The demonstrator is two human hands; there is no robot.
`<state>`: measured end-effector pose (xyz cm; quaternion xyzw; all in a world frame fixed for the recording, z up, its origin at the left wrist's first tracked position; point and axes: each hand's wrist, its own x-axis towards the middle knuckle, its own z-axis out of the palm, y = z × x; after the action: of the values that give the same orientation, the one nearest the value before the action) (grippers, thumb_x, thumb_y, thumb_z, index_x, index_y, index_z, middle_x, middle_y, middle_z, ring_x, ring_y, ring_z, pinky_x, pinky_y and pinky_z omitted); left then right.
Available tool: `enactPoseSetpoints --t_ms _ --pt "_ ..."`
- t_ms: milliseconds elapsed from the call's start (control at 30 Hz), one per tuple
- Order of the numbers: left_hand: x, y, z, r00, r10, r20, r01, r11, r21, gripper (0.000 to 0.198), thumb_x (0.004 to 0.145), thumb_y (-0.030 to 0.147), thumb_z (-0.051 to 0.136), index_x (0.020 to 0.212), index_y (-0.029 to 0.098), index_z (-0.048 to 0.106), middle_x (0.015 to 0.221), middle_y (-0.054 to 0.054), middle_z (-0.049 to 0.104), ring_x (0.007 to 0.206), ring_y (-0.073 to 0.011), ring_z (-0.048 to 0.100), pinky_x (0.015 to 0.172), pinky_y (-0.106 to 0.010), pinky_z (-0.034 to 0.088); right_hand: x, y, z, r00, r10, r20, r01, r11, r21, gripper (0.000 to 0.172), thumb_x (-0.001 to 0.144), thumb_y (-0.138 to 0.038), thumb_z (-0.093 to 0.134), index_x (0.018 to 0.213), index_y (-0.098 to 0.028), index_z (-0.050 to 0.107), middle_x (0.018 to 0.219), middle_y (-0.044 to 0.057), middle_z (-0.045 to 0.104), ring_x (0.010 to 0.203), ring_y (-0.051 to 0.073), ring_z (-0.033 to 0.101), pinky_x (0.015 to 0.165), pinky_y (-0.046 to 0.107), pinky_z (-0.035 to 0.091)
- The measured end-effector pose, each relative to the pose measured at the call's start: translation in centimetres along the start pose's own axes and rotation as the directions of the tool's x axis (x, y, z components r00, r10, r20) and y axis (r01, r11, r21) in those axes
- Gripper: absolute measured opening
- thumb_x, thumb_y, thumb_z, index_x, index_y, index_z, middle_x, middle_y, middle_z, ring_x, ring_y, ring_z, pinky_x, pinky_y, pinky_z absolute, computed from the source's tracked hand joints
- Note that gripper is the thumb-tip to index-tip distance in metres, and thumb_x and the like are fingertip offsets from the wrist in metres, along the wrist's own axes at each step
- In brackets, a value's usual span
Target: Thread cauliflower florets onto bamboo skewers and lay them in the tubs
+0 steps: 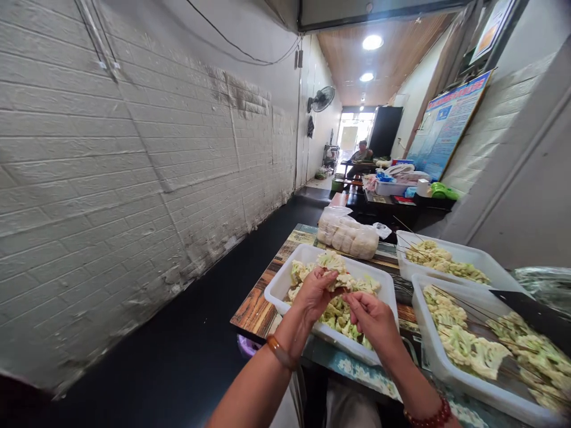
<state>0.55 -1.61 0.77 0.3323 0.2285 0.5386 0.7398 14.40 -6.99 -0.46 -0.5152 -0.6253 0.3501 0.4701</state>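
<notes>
Above a white plastic tub [279, 300] of cut cauliflower, my left hand [314, 294] is closed round a pale cauliflower floret [331, 260]. My right hand [368, 315] is beside it, thumb and fingers pinched on what looks like the end of a thin skewer; most of it is hidden by the hands. Loose cauliflower pieces [341, 321] fill the tub under both hands. To the right, a second tub [428, 351] holds cauliflower on long thin skewers. Behind that, a third tub [486, 255] also has skewered cauliflower.
The tubs stand on a wood-patterned table [254, 309]. At its far side sits a clear bag of round whitish items [348, 235]. A brick-patterned wall [134, 178] runs along the left. Farther back, a person [362, 153] sits near a cluttered table [392, 189].
</notes>
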Motion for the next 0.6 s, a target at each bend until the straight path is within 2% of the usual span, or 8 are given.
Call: enactPoseSetpoints --t_ms 167,300,433,600 --pt "-0.07 -0.17 0.06 0.993 0.049 -0.111 -0.049 0.999 0.001 0.031 0.061 0.027 0.081 0.079 0.014 0.060 0.080 -0.003 0.066 0.072 -0.0141 0.062 0.071 -0.031 0.051 -0.16 0.23 0.08 0.997 -0.064 -0.033 0.059 0.989 -0.138 0.036 0.088 -0.047 0.046 0.074 -0.020 0.064 0.051 -0.002 0.055 0.047 0.014 0.052 0.047 0.024 0.037" --pt "-0.43 0.08 0.25 0.997 -0.004 -0.076 0.005 1.000 0.006 0.036 0.058 0.028 0.083 0.079 0.015 0.057 0.077 -0.001 0.065 0.069 -0.0147 0.064 0.071 -0.031 0.052 -0.15 -0.10 0.13 0.990 -0.137 -0.044 0.123 0.964 -0.237 0.037 0.091 -0.041 0.041 0.068 -0.020 0.061 0.050 -0.003 0.054 0.050 0.014 0.053 0.053 0.024 0.037" --pt "-0.16 -0.11 0.22 0.994 0.024 -0.107 -0.019 0.998 0.056 0.041 0.053 0.025 0.085 0.080 0.016 0.056 0.075 0.000 0.065 0.066 -0.0131 0.063 0.069 -0.030 0.051 -0.13 -0.55 0.31 0.988 -0.147 -0.049 0.130 0.958 -0.254 0.033 0.088 -0.037 0.045 0.064 -0.021 0.059 0.053 -0.002 0.056 0.055 0.015 0.053 0.057 0.024 0.036" --pt "0.16 -0.49 0.04 0.988 0.073 -0.133 -0.065 0.996 0.067 0.038 0.055 0.023 0.084 0.081 0.015 0.058 0.077 0.000 0.065 0.069 -0.0116 0.061 0.067 -0.026 0.049 -0.13 -0.49 0.48 0.990 -0.135 -0.030 0.124 0.963 -0.240 0.033 0.089 -0.037 0.045 0.062 -0.021 0.057 0.054 -0.002 0.056 0.054 0.015 0.052 0.055 0.025 0.034"
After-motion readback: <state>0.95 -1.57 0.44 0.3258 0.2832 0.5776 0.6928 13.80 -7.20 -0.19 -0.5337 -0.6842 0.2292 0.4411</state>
